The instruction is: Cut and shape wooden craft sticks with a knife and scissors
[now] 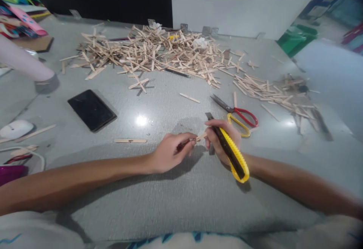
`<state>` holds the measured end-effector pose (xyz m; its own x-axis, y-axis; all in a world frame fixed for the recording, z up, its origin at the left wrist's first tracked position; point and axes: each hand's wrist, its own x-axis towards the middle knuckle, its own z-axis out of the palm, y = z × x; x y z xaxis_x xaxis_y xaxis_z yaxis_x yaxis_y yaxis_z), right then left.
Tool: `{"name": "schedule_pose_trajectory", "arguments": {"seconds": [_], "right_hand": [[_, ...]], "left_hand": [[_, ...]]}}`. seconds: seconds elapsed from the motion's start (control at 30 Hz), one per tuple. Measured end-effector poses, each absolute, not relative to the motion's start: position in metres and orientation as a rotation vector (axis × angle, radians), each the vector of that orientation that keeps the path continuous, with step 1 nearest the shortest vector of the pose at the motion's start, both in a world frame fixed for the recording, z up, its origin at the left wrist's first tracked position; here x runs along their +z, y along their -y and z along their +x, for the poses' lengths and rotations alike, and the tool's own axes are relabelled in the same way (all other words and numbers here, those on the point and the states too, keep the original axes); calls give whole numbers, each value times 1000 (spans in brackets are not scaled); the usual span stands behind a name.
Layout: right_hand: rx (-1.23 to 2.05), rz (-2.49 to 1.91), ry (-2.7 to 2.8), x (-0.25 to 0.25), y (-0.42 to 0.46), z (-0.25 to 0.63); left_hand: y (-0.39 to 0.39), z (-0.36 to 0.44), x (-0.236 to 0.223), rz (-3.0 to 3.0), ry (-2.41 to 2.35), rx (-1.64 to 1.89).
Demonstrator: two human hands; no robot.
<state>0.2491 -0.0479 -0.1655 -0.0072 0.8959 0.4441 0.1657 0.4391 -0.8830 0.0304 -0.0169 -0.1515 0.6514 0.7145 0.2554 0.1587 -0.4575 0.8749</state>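
Note:
My right hand (222, 139) is closed round a yellow and black utility knife (234, 154), its blade pointing up and away from me. Between my two hands is a short piece of wooden craft stick (202, 136). The fingertips of my left hand (174, 150) pinch its left end, and my right fingers are at its other end. Left of my left hand, a whole craft stick (130, 141) with a dark mark lies flat. Just beyond my right hand rest scissors (234, 110) with one red and one yellow handle, partly hidden by the hand.
A big heap of craft sticks (153, 52) spreads across the back, with a smaller pile (272, 90) at right. A black phone (92, 110) lies at left, near a white mouse (16, 129). A pale cylinder (25, 58) stands far left. A green bin (297, 39) is beyond the table.

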Motion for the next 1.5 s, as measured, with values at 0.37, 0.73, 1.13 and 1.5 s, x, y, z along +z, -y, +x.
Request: {"name": "schedule_pose_trajectory", "arguments": {"seconds": [0.37,0.73,1.13,1.5], "right_hand": [[483,-834,1806,-176,49,259],[781,-898,1714,-170,46,258],[972,-855,1666,-171,48,256],[1018,-801,1635,-177,48,255]], "left_hand": [[16,31,-151,1955,-823,890],[13,29,-154,1964,-877,940],[16,28,-165,2278,-842,1217],[20,25,-165,2537,-803,1299]]}}
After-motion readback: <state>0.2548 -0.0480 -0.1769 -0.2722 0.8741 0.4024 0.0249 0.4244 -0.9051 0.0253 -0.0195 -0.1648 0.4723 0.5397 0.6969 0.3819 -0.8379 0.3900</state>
